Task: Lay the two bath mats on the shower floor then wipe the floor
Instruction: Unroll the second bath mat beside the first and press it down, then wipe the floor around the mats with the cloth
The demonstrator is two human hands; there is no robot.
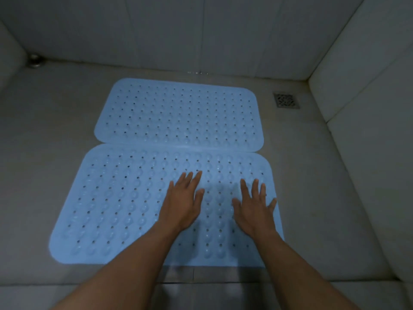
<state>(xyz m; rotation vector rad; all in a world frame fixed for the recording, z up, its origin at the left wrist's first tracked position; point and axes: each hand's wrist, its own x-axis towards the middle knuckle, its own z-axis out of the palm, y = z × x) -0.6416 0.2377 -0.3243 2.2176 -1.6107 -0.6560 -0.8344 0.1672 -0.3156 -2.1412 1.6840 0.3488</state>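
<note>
Shower floor, seen from my remote station: both grips released and spread flat on the nearer of two mats. The left grip [185,198] lies palm down, fingers straight and slightly fanned, on the near light-blue perforated rubber bath mat [111,209], a little right of that mat's middle. The right grip [254,209] lies just beside it, likewise unclenched, with fingers splayed and the little finger reaching the mat's right edge. Neither grip curls round or pinches anything, and a strip of bare mat shows between the two.

The near mat lies flat under both grips and runs well out to the left of the left grip. Just beyond the fingertips I see the far light-blue perforated rubber bath mat [178,113], also flat, its long edge meeting the near mat's far edge. Both mats rest on the pale grey shower floor [44,130].

A square metal floor drain [286,100] sits beyond and to the right of the right grip, apart from the far mat's corner. A round metal fitting [34,61] sits well beyond and left of the left grip, in the corner at the foot of the pale tiled walls [201,30].
</note>
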